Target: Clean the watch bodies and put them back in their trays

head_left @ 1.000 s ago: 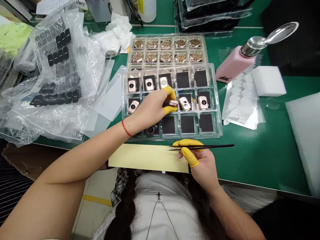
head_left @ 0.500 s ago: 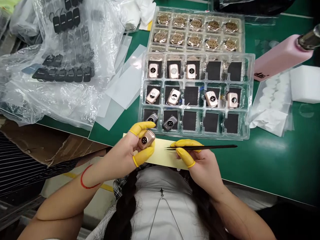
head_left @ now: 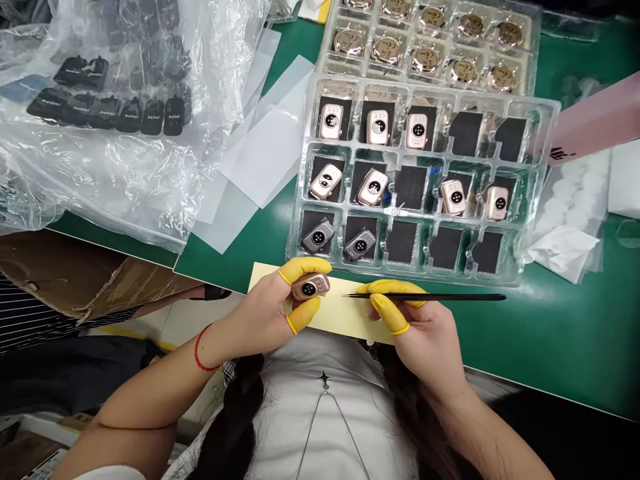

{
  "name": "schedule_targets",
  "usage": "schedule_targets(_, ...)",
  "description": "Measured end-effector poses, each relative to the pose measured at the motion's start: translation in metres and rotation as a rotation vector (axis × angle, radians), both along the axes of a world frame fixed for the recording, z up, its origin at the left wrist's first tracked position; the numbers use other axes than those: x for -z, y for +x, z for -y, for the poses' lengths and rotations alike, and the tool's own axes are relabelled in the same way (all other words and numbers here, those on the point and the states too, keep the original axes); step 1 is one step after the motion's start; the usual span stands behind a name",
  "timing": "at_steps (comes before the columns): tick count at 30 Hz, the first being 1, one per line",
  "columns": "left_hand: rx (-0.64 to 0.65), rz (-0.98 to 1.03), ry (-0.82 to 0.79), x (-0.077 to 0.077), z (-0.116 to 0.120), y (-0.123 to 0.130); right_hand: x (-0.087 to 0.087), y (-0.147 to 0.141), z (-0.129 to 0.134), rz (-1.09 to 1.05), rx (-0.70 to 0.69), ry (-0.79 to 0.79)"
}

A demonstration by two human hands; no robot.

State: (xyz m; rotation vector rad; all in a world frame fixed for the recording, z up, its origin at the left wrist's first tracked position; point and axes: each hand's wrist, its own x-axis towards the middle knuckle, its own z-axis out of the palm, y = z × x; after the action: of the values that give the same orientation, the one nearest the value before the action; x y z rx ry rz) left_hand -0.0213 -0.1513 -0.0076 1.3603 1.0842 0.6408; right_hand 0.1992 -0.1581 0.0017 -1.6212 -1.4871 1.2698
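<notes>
Between its yellow-capped thumb and finger, my left hand (head_left: 273, 307) grips a rose-gold watch case (head_left: 309, 287), its dark round sensor facing up. My right hand (head_left: 425, 327), also in yellow finger cots, pinches black tweezers (head_left: 465, 297) whose tips point left toward the case, apart from it. Under both hands lies a pale yellow sheet (head_left: 340, 307). Just beyond sits a clear compartment tray (head_left: 395, 211) with several rose-gold cases and two dark grey cases (head_left: 319, 237) in the front row at left. Some compartments show only black pads.
Behind is another tray (head_left: 535, 47) of round watch cases. Plastic bags (head_left: 125, 187) with black tags cover the left, beside translucent sheets (head_left: 267, 153). A pink bottle (head_left: 595, 120) and white tissue (head_left: 565, 247) are at right. The green table's front edge runs below.
The view has shifted, so the trays look larger and farther right. The held watch case is turned more level, and the tweezers' tips are still left of my right hand.
</notes>
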Motion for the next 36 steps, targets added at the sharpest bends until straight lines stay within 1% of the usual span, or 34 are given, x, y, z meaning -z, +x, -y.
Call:
schedule_targets(4,0.03,-0.064,0.065,-0.001,-0.0017,-0.001,-0.0012,-0.0005,0.0,0.004,0.006,-0.013)
schedule_targets(14,0.057,-0.107,0.123,0.0004,-0.0029,-0.0022,0.0005,-0.0011,0.0,0.033,0.011,-0.041)
schedule_targets(21,0.042,-0.036,0.085,0.0023,-0.0014,-0.0023,0.0008,-0.0021,-0.0009,0.047,0.019,-0.029)
schedule_targets(26,0.045,-0.08,0.087,-0.0002,-0.003,-0.0022,0.0003,-0.0027,-0.0006,0.054,0.018,0.015)
schedule_targets(32,0.02,-0.071,0.043,-0.0028,-0.0028,-0.0015,-0.0025,-0.0004,-0.0001,0.065,0.048,-0.048)
schedule_targets(36,0.032,-0.103,0.073,-0.0014,-0.0021,-0.0026,-0.0034,-0.0016,-0.0009,0.063,0.033,-0.062)
